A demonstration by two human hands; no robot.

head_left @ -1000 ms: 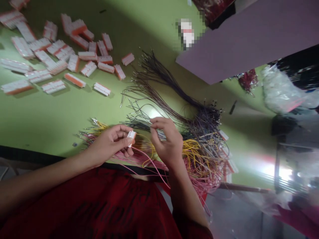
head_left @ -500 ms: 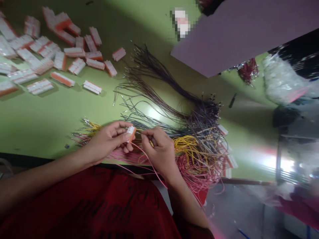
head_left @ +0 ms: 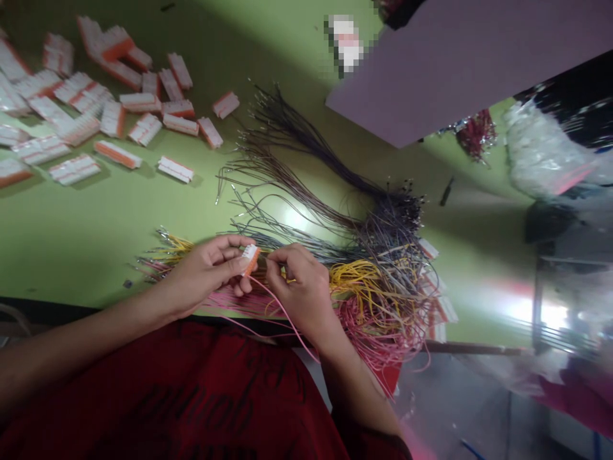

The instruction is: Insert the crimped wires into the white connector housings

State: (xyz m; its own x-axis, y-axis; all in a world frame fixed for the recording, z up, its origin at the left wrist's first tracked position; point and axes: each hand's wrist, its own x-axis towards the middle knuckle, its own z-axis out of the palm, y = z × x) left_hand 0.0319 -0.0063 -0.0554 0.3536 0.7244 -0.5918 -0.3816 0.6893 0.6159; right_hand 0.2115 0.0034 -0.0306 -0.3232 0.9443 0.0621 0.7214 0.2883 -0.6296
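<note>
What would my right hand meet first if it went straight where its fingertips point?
Probably the white-and-orange connector in your left hand, just beyond the fingertips of your right hand, though one view leaves depth unclear.

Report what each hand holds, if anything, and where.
Left hand: white-and-orange connector, by its white side. Right hand: fingertips pinched; whether they grip a wire can't be told.

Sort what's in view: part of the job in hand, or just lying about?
Likely in the job:
white-and-orange connector, in left hand
pink wire at it
right hand, pinched, hold unclear
loose connectors, yellow wires, dark wires

Likely lying about:
clear plastic bag
red bundle
small dark object
</note>
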